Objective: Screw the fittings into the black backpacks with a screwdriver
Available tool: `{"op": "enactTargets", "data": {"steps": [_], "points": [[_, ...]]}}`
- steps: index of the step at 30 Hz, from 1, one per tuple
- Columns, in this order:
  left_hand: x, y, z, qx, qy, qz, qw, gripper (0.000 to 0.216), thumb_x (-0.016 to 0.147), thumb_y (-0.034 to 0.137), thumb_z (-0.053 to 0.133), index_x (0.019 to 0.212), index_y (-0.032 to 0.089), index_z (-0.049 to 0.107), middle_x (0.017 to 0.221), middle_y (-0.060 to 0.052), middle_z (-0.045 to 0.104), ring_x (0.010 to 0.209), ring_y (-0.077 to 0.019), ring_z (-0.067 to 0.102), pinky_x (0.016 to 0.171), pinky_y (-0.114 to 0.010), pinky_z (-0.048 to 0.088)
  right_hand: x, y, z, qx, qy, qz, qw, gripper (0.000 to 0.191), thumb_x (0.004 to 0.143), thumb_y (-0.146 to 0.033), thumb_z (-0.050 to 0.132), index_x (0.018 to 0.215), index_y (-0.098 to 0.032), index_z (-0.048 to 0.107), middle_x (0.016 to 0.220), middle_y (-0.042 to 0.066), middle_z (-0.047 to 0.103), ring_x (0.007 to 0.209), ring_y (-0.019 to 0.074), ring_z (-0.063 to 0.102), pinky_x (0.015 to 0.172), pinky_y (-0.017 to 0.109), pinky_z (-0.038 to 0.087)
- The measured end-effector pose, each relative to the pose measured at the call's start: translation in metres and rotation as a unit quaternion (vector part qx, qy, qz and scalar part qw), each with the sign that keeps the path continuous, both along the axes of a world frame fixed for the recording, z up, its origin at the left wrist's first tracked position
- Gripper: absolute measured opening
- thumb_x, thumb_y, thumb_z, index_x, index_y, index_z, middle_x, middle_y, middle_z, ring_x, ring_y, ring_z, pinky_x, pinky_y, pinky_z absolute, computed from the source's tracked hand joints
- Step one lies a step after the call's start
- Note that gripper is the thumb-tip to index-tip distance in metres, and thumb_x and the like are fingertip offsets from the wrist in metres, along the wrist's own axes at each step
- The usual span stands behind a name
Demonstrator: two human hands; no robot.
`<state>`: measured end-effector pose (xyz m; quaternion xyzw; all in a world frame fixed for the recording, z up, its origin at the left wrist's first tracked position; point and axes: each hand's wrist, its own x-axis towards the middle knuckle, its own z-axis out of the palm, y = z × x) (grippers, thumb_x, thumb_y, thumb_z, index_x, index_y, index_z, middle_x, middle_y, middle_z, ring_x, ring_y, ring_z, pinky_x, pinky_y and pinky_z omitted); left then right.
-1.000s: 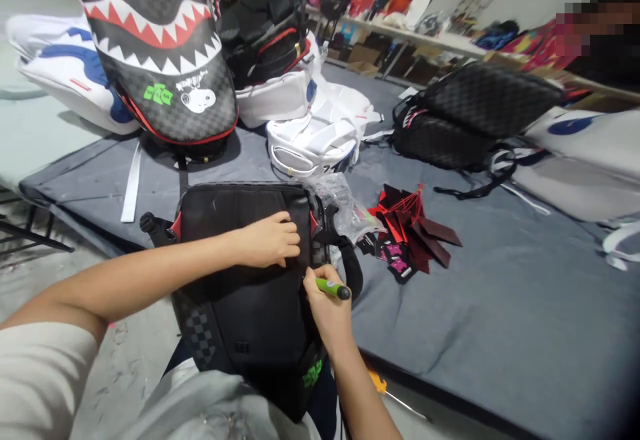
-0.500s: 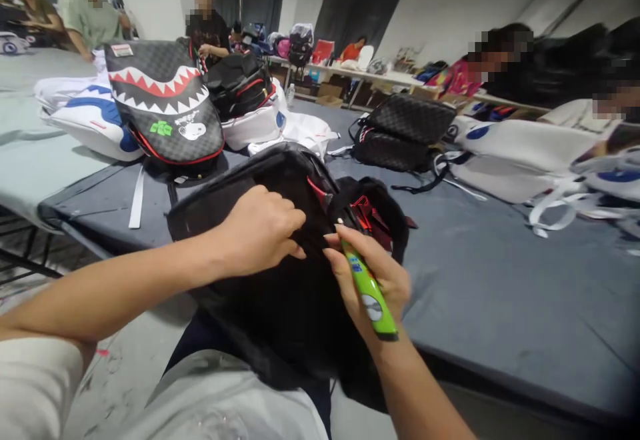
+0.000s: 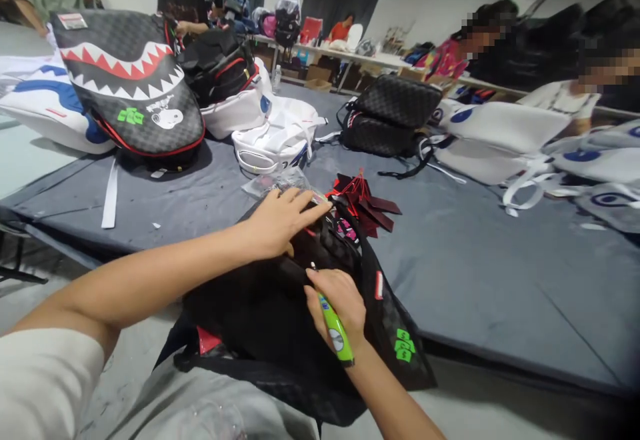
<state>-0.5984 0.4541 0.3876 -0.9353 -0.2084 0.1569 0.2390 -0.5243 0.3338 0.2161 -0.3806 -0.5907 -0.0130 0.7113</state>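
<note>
A black checkered backpack (image 3: 260, 313) lies on my lap against the table's near edge, with a green logo (image 3: 404, 345) on its right side. My left hand (image 3: 278, 221) presses flat on its upper part, fingers stretched toward the top. My right hand (image 3: 336, 305) grips a green pen-shaped tool (image 3: 334, 327), its tip touching the backpack's fabric just below my left hand.
A grey cloth covers the table (image 3: 500, 280). Dark red hang tags (image 3: 367, 200) and a clear plastic bag (image 3: 277, 183) lie just beyond the backpack. A shark-mouth backpack (image 3: 130, 87), white bags (image 3: 275, 140) and a black checkered bag (image 3: 395, 113) sit farther back. Other people sit around the table.
The backpack has been turned and laid flatter on my lap, its green logo now showing. My left hand moved up onto its top. The tool's tip now touches the fabric.
</note>
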Motion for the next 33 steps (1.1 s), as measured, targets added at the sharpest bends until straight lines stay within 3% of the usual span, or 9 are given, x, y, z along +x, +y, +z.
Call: {"op": "enactTargets", "data": {"steps": [3,6,9,13,15,19,23,28,33], "points": [[0.016,0.034,-0.021,-0.027,0.096,0.065,0.993,0.114,0.057,0.054,0.085,0.153,0.023,0.03,0.131,-0.013,0.048,0.108,-0.0318,0.05,0.087,-0.041,0.043,-0.007,0.0,-0.004,-0.035,0.023,0.042,0.998,0.037,0.079,-0.001,0.062,0.113,-0.014,0.056,0.085,0.007,0.062,0.079,0.0159,0.057,0.077,0.037,0.047],[0.019,0.038,-0.03,-0.038,0.11,0.058,0.991,0.11,0.062,0.055,0.081,0.153,0.021,0.029,0.127,-0.012,0.049,0.106,-0.0296,0.05,0.087,-0.04,0.043,-0.005,0.004,-0.014,-0.057,0.051,0.06,0.995,0.036,0.081,-0.003,0.061,0.113,-0.016,0.057,0.09,0.006,0.062,0.082,0.0141,0.058,0.078,0.033,0.047],[0.007,0.011,-0.015,0.007,0.118,0.085,0.989,0.116,0.061,0.058,0.081,0.154,0.018,0.026,0.121,-0.013,0.049,0.102,-0.0289,0.05,0.083,-0.04,0.043,-0.003,0.009,-0.015,-0.08,0.128,0.12,0.981,0.033,0.084,-0.005,0.058,0.114,-0.019,0.058,0.091,0.004,0.062,0.085,0.013,0.058,0.079,0.03,0.048],[-0.035,-0.023,0.016,0.067,0.149,0.164,0.973,0.131,0.054,0.065,0.081,0.156,0.009,0.019,0.106,-0.013,0.051,0.09,-0.0276,0.048,0.075,-0.04,0.043,-0.016,0.026,-0.001,-0.051,0.174,0.282,0.942,0.027,0.087,-0.012,0.054,0.112,-0.02,0.059,0.085,0.003,0.062,0.081,0.0137,0.058,0.076,0.031,0.047],[-0.06,-0.022,0.018,0.072,0.136,0.2,0.968,0.138,0.051,0.066,0.082,0.157,0.011,0.012,0.117,-0.016,0.05,0.096,-0.0288,0.048,0.079,-0.041,0.044,-0.029,0.04,0.003,-0.031,0.149,0.319,0.936,0.027,0.085,-0.012,0.055,0.111,-0.02,0.059,0.087,0.003,0.063,0.081,0.0138,0.058,0.077,0.032,0.047],[-0.098,0.007,-0.003,0.061,0.095,0.179,0.977,0.147,0.045,0.062,0.086,0.157,0.019,0.002,0.156,-0.019,0.012,0.135,-0.0366,0.025,0.106,-0.058,0.026,-0.049,0.064,-0.003,-0.069,0.097,0.281,0.952,0.029,0.085,-0.01,0.058,0.112,-0.021,0.059,0.093,0.003,0.064,0.087,0.0135,0.06,0.081,0.03,0.048],[-0.11,0.029,-0.027,0.008,0.065,0.1,0.993,0.147,0.046,0.067,0.084,0.157,0.02,0.0,0.159,-0.017,-0.008,0.145,-0.0342,0.003,0.112,-0.06,0.01,-0.056,0.068,-0.01,-0.078,0.031,0.274,0.958,0.028,0.087,-0.02,0.058,0.116,-0.017,0.057,0.096,0.007,0.062,0.089,0.0169,0.057,0.08,0.034,0.046],[-0.114,0.037,-0.037,-0.007,0.053,0.12,0.991,0.14,0.05,0.061,0.085,0.157,0.023,0.004,0.159,-0.017,-0.001,0.143,-0.0356,0.013,0.111,-0.059,0.016,-0.059,0.064,-0.004,-0.111,0.001,0.285,0.952,0.032,0.096,-0.034,0.043,0.118,-0.015,0.057,0.091,0.008,0.061,0.084,0.0186,0.059,0.077,0.037,0.046],[-0.115,0.037,-0.036,-0.003,0.032,0.126,0.991,0.109,0.071,0.051,0.076,0.157,0.021,0.015,0.159,-0.015,0.01,0.14,-0.032,0.022,0.109,-0.052,0.025,-0.046,0.072,-0.002,-0.212,-0.057,0.18,0.959,0.03,0.09,-0.032,0.059,0.114,-0.017,0.049,0.094,0.006,0.065,0.086,0.0167,0.066,0.079,0.031,0.054]]}}
